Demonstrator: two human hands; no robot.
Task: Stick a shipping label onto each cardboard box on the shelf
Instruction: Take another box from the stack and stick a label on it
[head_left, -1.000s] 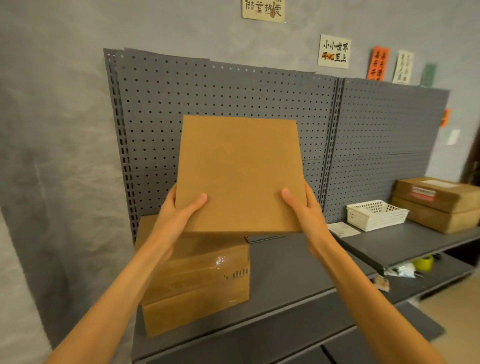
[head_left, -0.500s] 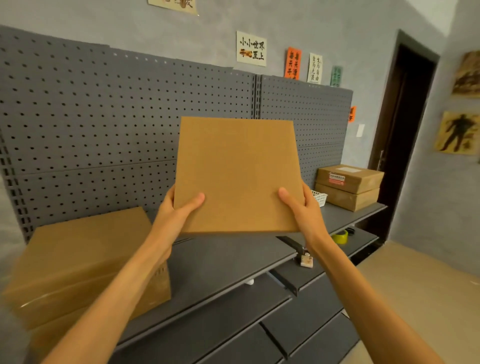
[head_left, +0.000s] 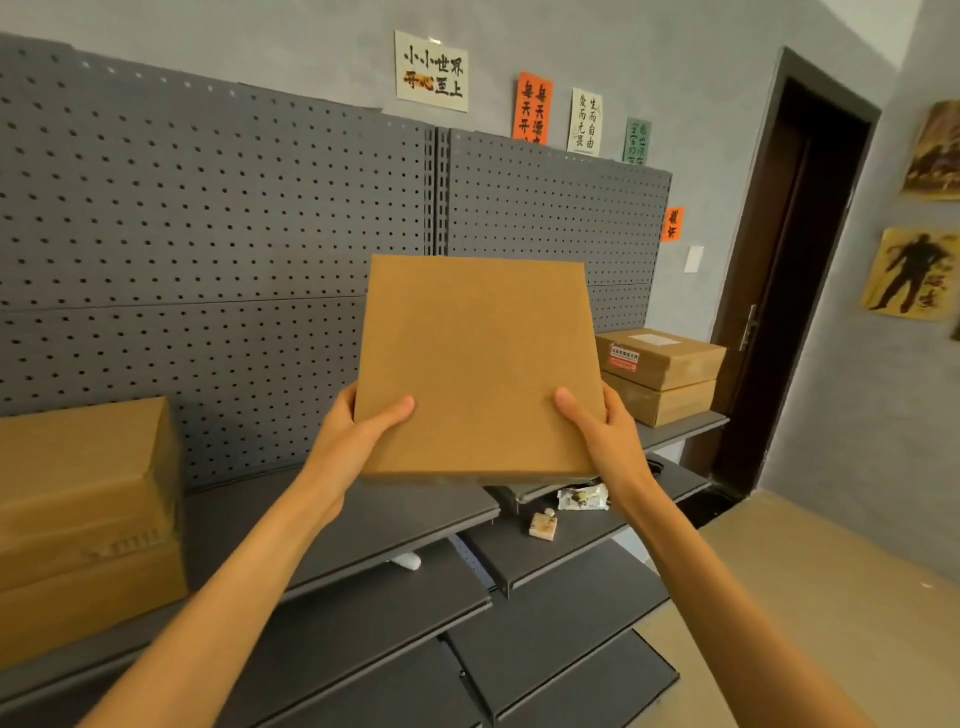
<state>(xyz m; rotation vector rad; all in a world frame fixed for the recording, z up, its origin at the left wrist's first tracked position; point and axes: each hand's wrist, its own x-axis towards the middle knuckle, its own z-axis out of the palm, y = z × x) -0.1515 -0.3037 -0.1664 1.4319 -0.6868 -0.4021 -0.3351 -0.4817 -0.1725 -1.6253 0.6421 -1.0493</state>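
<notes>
A grey shelf (head_left: 322, 525) backed by pegboard (head_left: 208, 234) runs along the wall, its boards stepping down toward the floor. At its left end sits a stack of two cardboard boxes (head_left: 83, 509), the upper one banded with clear tape. At the far right end, beside the dark doorway (head_left: 779, 291), stands another stack of two boxes (head_left: 662, 374); the top one carries a red-and-white sticker on its front face and a pale label on its lid. On a lower board lie a crumpled wrapper (head_left: 582, 498) and a small tan block (head_left: 543, 526). Four paper signs hang on the wall above the pegboard, and two yellowish pictures on the right wall.

A fifth box, flat and bare-faced (head_left: 480, 364), is held up in the air in front of the pegboard, above the middle of the shelf, hiding part of the right section behind it. No label shows on the face turned to the camera.

Both forearms reach up and forward. The left hand (head_left: 363, 431) grips the box's lower left corner, thumb lying on the front face, fingers behind and hidden. The right hand (head_left: 597, 431) grips the lower right corner likewise.
</notes>
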